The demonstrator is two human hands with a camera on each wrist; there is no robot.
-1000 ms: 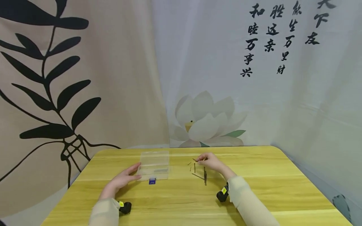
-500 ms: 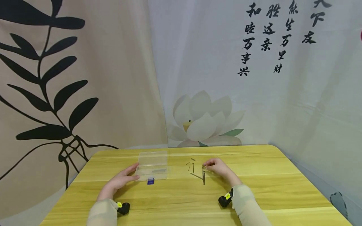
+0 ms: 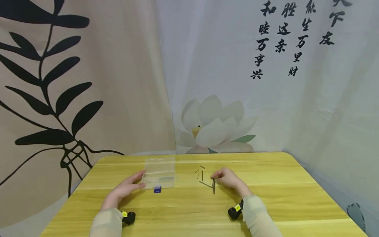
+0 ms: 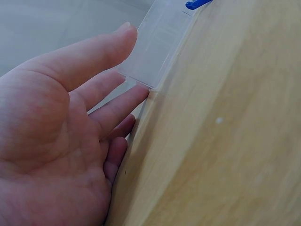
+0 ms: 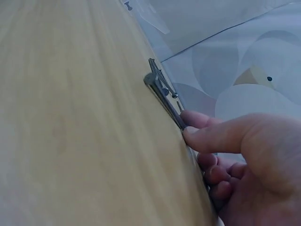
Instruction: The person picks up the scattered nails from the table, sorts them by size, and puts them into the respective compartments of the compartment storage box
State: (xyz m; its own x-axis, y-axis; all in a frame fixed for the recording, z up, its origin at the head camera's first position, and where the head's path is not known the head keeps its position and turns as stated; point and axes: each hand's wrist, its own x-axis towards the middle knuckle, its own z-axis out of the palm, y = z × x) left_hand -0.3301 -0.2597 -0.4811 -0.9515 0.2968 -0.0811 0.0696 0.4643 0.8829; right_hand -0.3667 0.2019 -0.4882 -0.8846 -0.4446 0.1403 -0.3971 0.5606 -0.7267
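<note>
In the head view my left hand rests at the left side of a clear plastic box with its lid raised and a blue latch at the front. The left wrist view shows relaxed fingers touching the box's corner, the thumb spread apart. My right hand pinches the far end of a dark metal nail between thumb and index finger. That nail lies close against others in a small bundle, whose exact number I cannot tell. Several loose nails of differing lengths lie left of this hand.
A yellow wood-grain table carries everything, its far edge just behind the box. Behind it hangs a printed curtain with a lotus and dark writing. Black wrist cameras sit at both cuffs.
My right hand has let go of a short nail, which now lies at the back of the loose ones. It has moved right and nearer, to the bundle. The left hand stays put.
</note>
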